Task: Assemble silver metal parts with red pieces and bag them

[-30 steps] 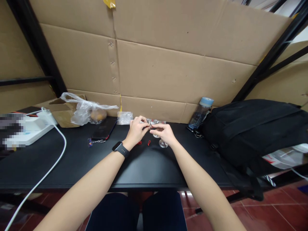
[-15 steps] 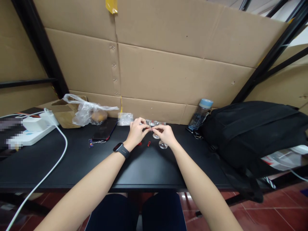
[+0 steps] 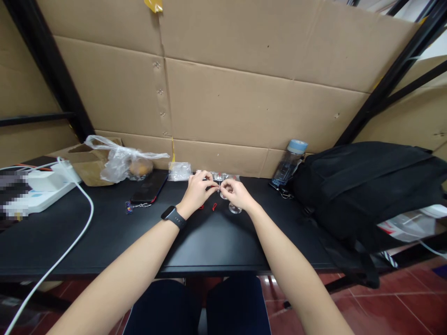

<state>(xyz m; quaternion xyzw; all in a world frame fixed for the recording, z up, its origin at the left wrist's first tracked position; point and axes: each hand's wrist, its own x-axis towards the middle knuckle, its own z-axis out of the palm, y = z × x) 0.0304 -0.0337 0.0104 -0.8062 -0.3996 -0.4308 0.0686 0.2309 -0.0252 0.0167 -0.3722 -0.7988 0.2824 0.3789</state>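
To the right of the phone [image 3: 148, 188], your left hand [image 3: 199, 190] and right hand [image 3: 239, 193] pinch a tiny thin item [image 3: 219, 187] between thumbs and fingertips; a red cord [image 3: 214, 206] lies phone's right too.

A black desk [image 3: 213, 246] stands before a wall of brown cardboard [image 3: 223, 107].
The cardboard shows horizontal folds, with yellow tape [image 3: 153, 5] high on it. Black metal posts [image 3: 50, 70] slant at both sides. Soft light reflects on the desk top; underneath, the floor [image 3: 377, 309] has glossy red tiles with pale joints.
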